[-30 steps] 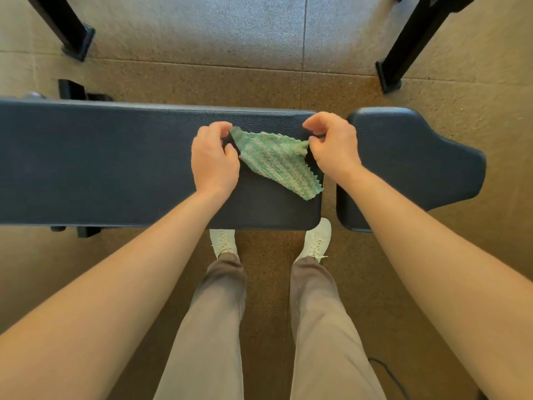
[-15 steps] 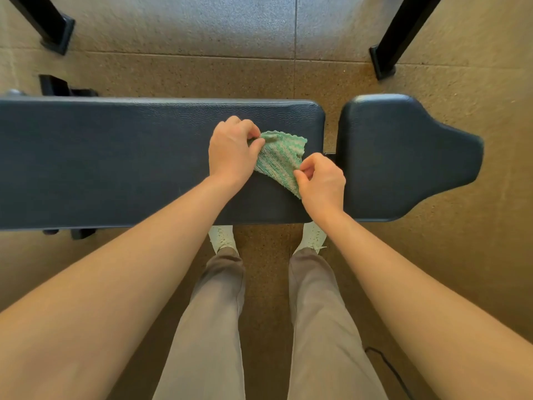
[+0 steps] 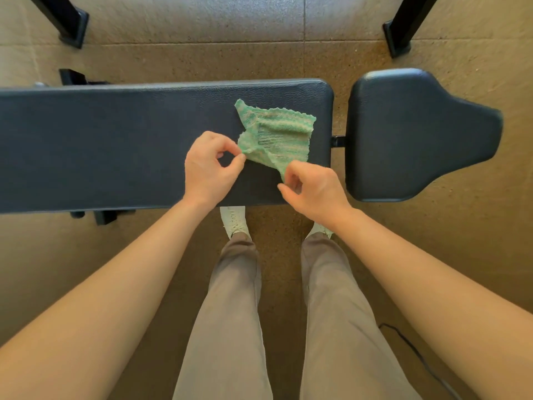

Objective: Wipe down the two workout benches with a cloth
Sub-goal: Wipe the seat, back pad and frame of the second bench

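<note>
A green and white striped cloth (image 3: 275, 134) lies partly folded on the right end of the long black bench pad (image 3: 115, 145). My left hand (image 3: 209, 168) pinches the cloth's near left edge between thumb and fingers. My right hand (image 3: 314, 189) pinches its near corner, close to the pad's front right. A separate black seat pad (image 3: 409, 134) sits to the right across a narrow gap, joined by a metal bar.
Two black frame posts (image 3: 399, 27) (image 3: 67, 21) stand on the speckled rubber floor beyond the bench. A black bench foot (image 3: 105, 216) shows under the pad's near edge. My legs and white shoes (image 3: 233, 219) are right below the bench. A thin black cable (image 3: 415, 353) lies lower right.
Both hands have moved toward the near edge of the pad, and the cloth has spread out wider on the bench. The left hand shifted from the cloth's far side to its near left edge.
</note>
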